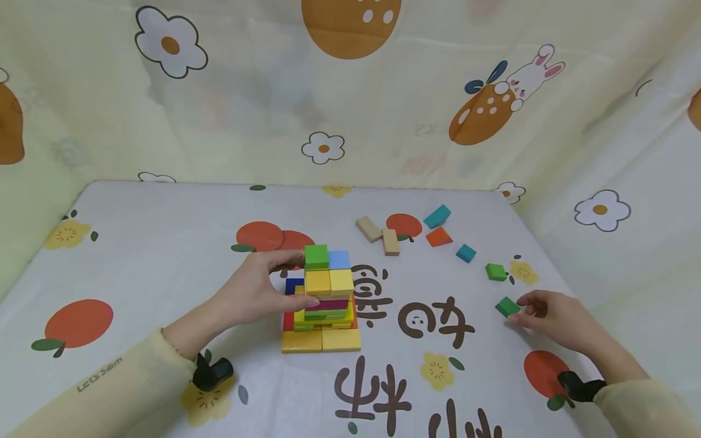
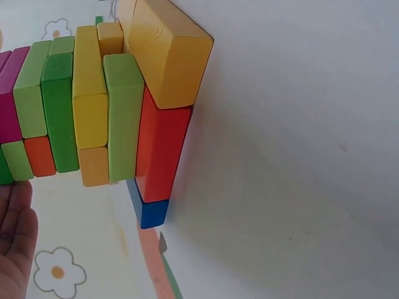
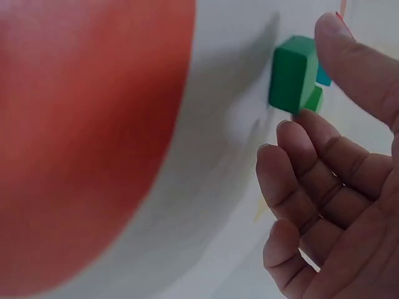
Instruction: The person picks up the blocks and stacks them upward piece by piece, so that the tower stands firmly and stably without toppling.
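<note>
A tower of coloured wooden blocks (image 1: 327,340) stands upright near the middle of the table, topped by a green block and a light blue one. My left hand (image 1: 246,289) holds the tower's left side, thumb at the front and fingers partly hidden behind it. In the left wrist view, fingers (image 2: 17,233) show beside the upper layers; the thumb is out of that view. Over at the right, my right hand (image 1: 558,316) pinches a small green block (image 3: 292,75) between thumb and index finger, low at the tabletop. Its other fingers are loosely bent.
Behind the right hand's block lies another green block (image 1: 496,272). Farther back are a small teal block (image 1: 466,253), an orange block (image 1: 439,236), a larger teal block (image 1: 437,216) and two plain wooden blocks (image 1: 369,229). A patterned cloth curtain (image 1: 246,121) hangs behind the table.
</note>
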Demonstrator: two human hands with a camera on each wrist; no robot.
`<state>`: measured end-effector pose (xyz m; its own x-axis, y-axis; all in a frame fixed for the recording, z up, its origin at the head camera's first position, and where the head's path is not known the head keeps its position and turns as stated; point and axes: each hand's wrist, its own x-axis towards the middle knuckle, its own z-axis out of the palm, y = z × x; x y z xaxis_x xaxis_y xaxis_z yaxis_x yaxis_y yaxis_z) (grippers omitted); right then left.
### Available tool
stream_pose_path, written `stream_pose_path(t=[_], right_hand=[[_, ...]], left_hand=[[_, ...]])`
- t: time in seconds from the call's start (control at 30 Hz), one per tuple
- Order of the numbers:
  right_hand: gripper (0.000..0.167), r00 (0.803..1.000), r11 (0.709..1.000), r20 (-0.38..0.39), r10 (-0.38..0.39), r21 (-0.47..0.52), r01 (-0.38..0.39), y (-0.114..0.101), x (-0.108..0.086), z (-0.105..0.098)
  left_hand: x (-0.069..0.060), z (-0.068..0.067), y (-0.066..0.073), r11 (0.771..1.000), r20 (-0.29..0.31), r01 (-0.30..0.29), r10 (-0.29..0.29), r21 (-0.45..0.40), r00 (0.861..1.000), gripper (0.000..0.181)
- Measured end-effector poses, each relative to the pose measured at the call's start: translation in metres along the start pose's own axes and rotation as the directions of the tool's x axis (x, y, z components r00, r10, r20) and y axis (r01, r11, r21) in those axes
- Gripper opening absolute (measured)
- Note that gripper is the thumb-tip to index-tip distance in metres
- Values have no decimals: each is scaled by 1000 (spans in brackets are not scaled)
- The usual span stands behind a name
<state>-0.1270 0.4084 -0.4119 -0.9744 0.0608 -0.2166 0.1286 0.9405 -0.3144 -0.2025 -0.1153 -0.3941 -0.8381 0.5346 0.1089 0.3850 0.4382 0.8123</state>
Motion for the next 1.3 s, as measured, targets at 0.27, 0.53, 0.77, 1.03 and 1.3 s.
stream_pose_path(t=[0.27,0.53,0.77,1.03,1.3], right_hand=[[38,999,999,-26,-39,13,40,-11,5,11],[40,997,996,5,-83,18,83,-22,9,14],[35,986,987,-54,-158,28,160,-47,12,12],[27,895,904,-153,-420,19,427,-156,19,-7],[29,794,796,-157,-587,68,601,-244,26,-19]], left_hand=[[0,0,0,1000,-4,2,-2,7,1000,67],[2,2,-1,1000,-6,-9,9,6,1000,65],[2,2,-2,1000,-8,-11,11,11,1000,64],[0,0,-2,1000,-5,-10,10,6,1000,64],[1,1,-1,1000,0,-1,1,7,1000,65]])
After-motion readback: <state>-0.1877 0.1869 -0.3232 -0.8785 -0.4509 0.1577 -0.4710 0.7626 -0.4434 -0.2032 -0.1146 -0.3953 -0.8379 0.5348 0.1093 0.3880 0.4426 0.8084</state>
